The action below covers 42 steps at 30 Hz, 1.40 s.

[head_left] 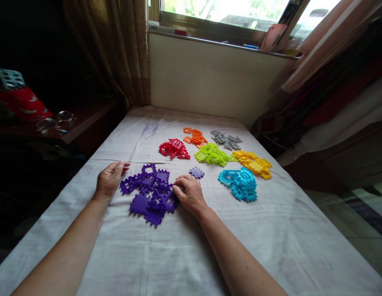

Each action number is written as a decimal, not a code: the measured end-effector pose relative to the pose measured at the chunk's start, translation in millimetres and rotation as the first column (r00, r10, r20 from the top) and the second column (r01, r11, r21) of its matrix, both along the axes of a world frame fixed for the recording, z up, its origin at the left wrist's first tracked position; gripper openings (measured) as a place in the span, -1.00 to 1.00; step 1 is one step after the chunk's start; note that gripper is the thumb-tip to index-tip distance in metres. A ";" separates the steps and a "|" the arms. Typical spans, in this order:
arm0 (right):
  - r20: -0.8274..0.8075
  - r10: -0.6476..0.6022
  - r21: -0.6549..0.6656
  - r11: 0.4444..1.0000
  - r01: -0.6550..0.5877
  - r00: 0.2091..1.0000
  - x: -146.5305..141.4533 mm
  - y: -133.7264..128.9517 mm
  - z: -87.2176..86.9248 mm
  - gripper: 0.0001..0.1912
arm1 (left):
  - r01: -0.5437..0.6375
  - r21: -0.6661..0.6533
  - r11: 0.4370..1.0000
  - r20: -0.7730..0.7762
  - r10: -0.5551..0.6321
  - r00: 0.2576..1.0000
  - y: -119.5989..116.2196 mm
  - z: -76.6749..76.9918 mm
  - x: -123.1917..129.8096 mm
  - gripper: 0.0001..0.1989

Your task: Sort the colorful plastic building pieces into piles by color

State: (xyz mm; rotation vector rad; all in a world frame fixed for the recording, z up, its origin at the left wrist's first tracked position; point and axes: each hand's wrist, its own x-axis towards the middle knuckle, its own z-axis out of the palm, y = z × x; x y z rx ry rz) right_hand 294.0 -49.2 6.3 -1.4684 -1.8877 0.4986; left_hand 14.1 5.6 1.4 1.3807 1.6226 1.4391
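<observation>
A spread heap of purple notched plastic pieces lies on the white cloth between my hands. My left hand rests at the heap's left edge, fingers partly curled, with a small bit of red showing by its fingertips. On the right edge of the heap, my right hand touches a purple piece, its fingers bent; whether it grips the piece is hidden. Just beyond that hand lies a single pale purple piece. Farther off sit heaps of red, orange, lime green and blue pieces.
Gray pieces and yellow pieces lie at the back right of the cloth-covered surface. Eyeglasses and a red patterned pouch are on a dark side table at left. A wall and window stand behind.
</observation>
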 end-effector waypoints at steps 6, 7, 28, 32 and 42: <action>-0.141 -0.020 0.064 0.998 0.029 0.990 19.7 6.5 0.0 -0.93 | 0.008 -0.002 1.000 -0.006 -0.008 1.000 0.0 -0.3 -0.4 -0.46; -0.145 -0.067 0.086 0.993 0.080 0.987 25.7 8.0 0.5 -0.92 | 0.008 -0.001 1.000 -0.008 -0.008 1.000 -0.1 -0.2 -0.4 -0.46; 0.101 -0.357 0.211 0.920 0.330 0.929 56.3 12.1 -1.3 -0.88 | 0.006 -0.001 1.000 -0.059 -0.006 0.998 -1.5 2.5 1.4 -0.53; 0.156 0.086 0.061 0.994 -0.096 0.984 42.7 -0.6 14.9 -0.86 | 0.004 0.003 1.000 -0.067 -0.004 0.998 -1.8 3.3 1.8 -0.55; 0.359 0.351 -0.047 0.932 -0.358 0.865 26.2 -16.6 28.6 -0.57 | -0.004 -0.012 1.000 -0.057 0.003 0.998 -1.8 3.1 1.8 -0.55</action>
